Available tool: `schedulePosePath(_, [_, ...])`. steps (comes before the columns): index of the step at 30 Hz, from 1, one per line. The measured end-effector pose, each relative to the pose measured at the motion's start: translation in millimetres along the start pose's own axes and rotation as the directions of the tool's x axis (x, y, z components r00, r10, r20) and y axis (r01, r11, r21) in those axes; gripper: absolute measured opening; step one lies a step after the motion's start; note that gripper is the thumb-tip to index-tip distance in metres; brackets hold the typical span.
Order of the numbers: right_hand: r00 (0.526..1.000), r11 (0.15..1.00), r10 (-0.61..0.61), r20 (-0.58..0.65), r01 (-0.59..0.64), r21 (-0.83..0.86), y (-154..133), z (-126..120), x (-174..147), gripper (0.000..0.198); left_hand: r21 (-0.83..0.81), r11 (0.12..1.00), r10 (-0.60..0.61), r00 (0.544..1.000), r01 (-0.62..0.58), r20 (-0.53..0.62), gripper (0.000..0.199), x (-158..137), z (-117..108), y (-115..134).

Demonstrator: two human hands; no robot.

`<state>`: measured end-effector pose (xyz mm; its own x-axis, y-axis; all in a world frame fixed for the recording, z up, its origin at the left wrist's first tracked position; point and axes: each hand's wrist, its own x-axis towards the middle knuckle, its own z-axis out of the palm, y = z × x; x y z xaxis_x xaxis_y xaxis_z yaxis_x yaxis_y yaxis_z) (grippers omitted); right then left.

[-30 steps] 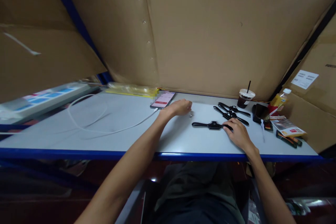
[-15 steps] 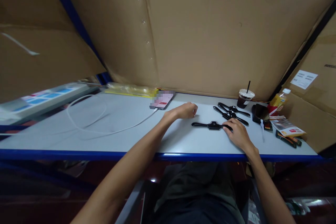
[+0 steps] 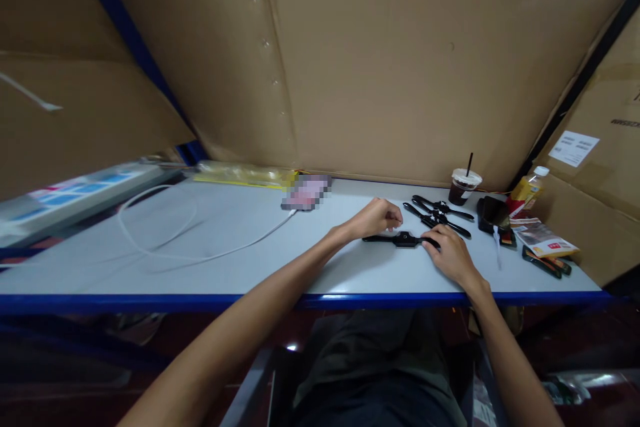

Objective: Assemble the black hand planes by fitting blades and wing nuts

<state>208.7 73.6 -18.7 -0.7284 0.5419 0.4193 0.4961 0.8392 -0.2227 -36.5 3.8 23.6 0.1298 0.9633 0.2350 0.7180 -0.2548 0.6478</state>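
On the smooth, pale surface (image 3: 270,267) lies a slim black tool (image 3: 404,239), with two handles and a wider, flat middle; the right hand (image 3: 450,251) grips its right handle, covering the end; the left hand (image 3: 374,217) is curled near the left handle; its fingertips are hidden, so I cannot tell if it holds something.
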Motion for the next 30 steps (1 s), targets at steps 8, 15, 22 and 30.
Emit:
schedulePosePath(8, [1.0,1.0,0.007,0.004,-0.007,0.004,-0.7,-0.3,0.1,0.022,0.098,0.99,0.104,0.994,-0.099,-0.04,0.018,2.8,22.1,7.8])
schedulePosePath(15, [1.0,1.0,0.013,0.012,-0.012,-0.007,-1.2,-0.8,0.3,0.021,0.194,0.966,0.182,0.982,-0.171,-0.041,0.019,2.9,30.2,5.9])
schedulePosePath(22, [1.0,1.0,0.013,0.01,-0.013,0.008,-1.9,-1.1,0.0,0.022,0.328,0.914,0.271,0.961,-0.24,-0.053,0.021,-1.2,32.6,6.3])
schedulePosePath(30, [1.0,1.0,0.011,0.011,-0.011,0.007,-1.8,-1.0,0.0,0.022,0.336,0.907,0.278,0.96,-0.254,-0.023,0.02,-1.3,32.6,6.3])
